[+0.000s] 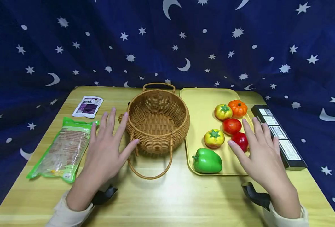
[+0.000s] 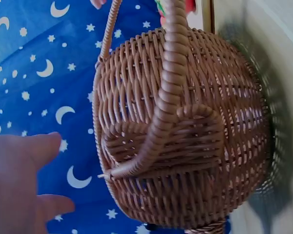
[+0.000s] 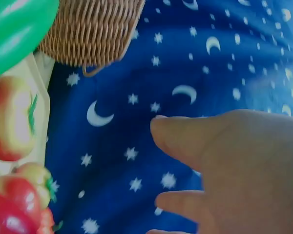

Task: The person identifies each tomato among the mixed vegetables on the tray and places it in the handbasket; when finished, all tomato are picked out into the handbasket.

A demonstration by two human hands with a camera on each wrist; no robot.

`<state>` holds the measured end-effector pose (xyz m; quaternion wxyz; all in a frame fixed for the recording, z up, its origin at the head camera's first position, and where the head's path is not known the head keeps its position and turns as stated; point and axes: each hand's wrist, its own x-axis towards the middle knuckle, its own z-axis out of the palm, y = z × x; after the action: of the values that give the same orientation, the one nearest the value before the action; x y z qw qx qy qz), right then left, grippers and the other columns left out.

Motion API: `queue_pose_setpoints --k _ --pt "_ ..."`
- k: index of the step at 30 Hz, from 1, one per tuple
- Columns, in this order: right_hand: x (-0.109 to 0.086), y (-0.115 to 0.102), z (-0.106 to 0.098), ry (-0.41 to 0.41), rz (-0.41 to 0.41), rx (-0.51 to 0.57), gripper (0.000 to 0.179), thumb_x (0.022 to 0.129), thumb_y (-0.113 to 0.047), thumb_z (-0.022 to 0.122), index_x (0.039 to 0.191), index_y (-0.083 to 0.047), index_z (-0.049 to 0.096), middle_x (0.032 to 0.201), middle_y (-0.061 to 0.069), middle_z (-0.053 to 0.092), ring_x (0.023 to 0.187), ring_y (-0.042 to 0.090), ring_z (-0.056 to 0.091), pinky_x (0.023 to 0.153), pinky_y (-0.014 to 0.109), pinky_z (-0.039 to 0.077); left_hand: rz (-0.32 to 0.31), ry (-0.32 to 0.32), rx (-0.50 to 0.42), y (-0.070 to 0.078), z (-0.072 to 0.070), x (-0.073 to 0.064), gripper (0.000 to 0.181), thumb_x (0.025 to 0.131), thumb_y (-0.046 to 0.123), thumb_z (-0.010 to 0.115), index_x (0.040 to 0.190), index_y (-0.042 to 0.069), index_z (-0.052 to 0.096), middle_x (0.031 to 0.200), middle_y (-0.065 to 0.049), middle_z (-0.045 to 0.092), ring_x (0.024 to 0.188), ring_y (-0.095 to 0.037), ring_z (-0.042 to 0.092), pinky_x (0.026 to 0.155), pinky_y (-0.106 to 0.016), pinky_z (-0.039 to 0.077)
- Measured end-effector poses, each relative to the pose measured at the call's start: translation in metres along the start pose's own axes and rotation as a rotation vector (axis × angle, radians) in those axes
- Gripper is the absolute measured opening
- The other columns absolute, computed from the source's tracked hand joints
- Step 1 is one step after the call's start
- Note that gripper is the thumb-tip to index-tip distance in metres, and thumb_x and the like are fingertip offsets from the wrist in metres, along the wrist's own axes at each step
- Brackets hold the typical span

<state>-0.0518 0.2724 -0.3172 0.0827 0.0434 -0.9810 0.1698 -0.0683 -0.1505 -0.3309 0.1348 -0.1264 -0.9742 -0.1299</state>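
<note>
With fingers spread and nothing held, my left hand (image 1: 105,151) hovers just left of a round wicker basket (image 1: 156,143). One basket handle stands at the back, the other hangs down in front. My right hand (image 1: 261,154), fingers also spread, is over the right side of a yellow tray (image 1: 198,107). On that tray lie a green bell pepper (image 1: 208,160), two yellow-red tomatoes (image 1: 214,138), a small orange pumpkin (image 1: 237,108), a red oval fruit (image 1: 231,126) and a dark red apple-like fruit (image 1: 240,141), partly hidden by the right hand. The left wrist view shows the basket (image 2: 185,87) close up.
Left of the basket lie a green-edged clear food bag (image 1: 65,148) and a small white and purple packet (image 1: 88,106). A long black box (image 1: 280,138) with white labels sits along the right side. A dark blue star-patterned cloth (image 1: 156,41) hangs behind the wooden table (image 1: 167,205).
</note>
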Motion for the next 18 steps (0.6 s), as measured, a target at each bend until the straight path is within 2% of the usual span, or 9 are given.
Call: queue_pose_setpoints --k 2,5,8,10,13,15,16,18 --pt "0.001 0.009 -0.003 0.024 0.018 0.029 0.081 0.102 -0.049 0.057 0.164 -0.014 0.020 0.169 0.020 0.007 0.152 0.049 -0.003 0.112 0.073 -0.006 0.004 0.029 -0.043 -0.003 0.001 0.001 0.080 0.102 0.063 0.044 0.165 0.023 0.015 0.170 -0.012 0.002 0.155 -0.036 0.003 0.119 -0.063 0.003" --pt "0.003 0.022 -0.002 0.078 0.045 0.078 0.078 0.101 -0.041 0.061 0.163 -0.013 0.024 0.168 0.021 0.012 0.151 0.049 0.007 0.112 0.075 0.007 0.003 0.085 -0.147 -0.007 0.004 0.004 0.076 0.102 0.057 0.051 0.165 0.025 0.021 0.167 -0.016 0.019 0.152 -0.040 0.018 0.117 -0.065 0.014" --pt "0.005 0.029 0.009 0.160 0.090 0.142 0.071 0.098 -0.035 0.067 0.159 -0.014 0.037 0.164 0.018 0.027 0.146 0.048 0.028 0.108 0.075 0.022 -0.027 0.143 -0.288 -0.013 0.012 0.008 0.071 0.102 0.050 0.057 0.163 0.026 0.029 0.156 -0.020 0.040 0.140 -0.042 0.039 0.107 -0.066 0.032" --pt "0.006 0.030 0.019 0.216 0.104 0.200 0.065 0.096 -0.030 0.071 0.154 -0.014 0.046 0.159 0.016 0.040 0.138 0.047 0.041 0.106 0.070 0.030 -0.057 0.178 -0.373 -0.016 0.019 0.011 0.067 0.102 0.047 0.059 0.161 0.026 0.034 0.145 -0.019 0.048 0.129 -0.040 0.048 0.097 -0.064 0.040" --pt "0.009 0.029 0.036 0.262 0.114 0.314 0.057 0.093 -0.026 0.077 0.145 -0.017 0.057 0.145 0.012 0.056 0.124 0.039 0.057 0.105 0.041 0.046 -0.087 0.216 -0.497 -0.020 0.029 0.017 0.062 0.102 0.041 0.062 0.158 0.022 0.042 0.127 -0.016 0.054 0.113 -0.032 0.053 0.088 -0.052 0.043" --pt "0.012 0.028 0.046 0.261 0.100 0.407 0.054 0.092 -0.020 0.079 0.142 -0.014 0.060 0.137 0.013 0.061 0.120 0.030 0.061 0.097 0.022 0.048 -0.093 0.232 -0.577 -0.020 0.035 0.021 0.059 0.102 0.038 0.063 0.155 0.020 0.046 0.115 -0.012 0.054 0.102 -0.026 0.052 0.085 -0.043 0.042" --pt "0.014 0.027 0.051 0.255 0.095 0.460 0.053 0.091 -0.016 0.079 0.141 -0.012 0.061 0.134 0.014 0.062 0.117 0.023 0.062 0.093 0.015 0.048 -0.091 0.238 -0.621 -0.019 0.038 0.023 0.057 0.102 0.036 0.063 0.154 0.018 0.047 0.109 -0.011 0.053 0.097 -0.024 0.051 0.083 -0.040 0.041" --pt "0.015 0.025 0.059 0.240 0.085 0.549 0.053 0.090 -0.011 0.080 0.140 -0.008 0.061 0.131 0.016 0.063 0.114 0.016 0.062 0.090 0.012 0.047 -0.083 0.245 -0.703 -0.018 0.043 0.027 0.053 0.102 0.032 0.064 0.151 0.015 0.051 0.100 -0.010 0.050 0.088 -0.021 0.048 0.080 -0.034 0.040"
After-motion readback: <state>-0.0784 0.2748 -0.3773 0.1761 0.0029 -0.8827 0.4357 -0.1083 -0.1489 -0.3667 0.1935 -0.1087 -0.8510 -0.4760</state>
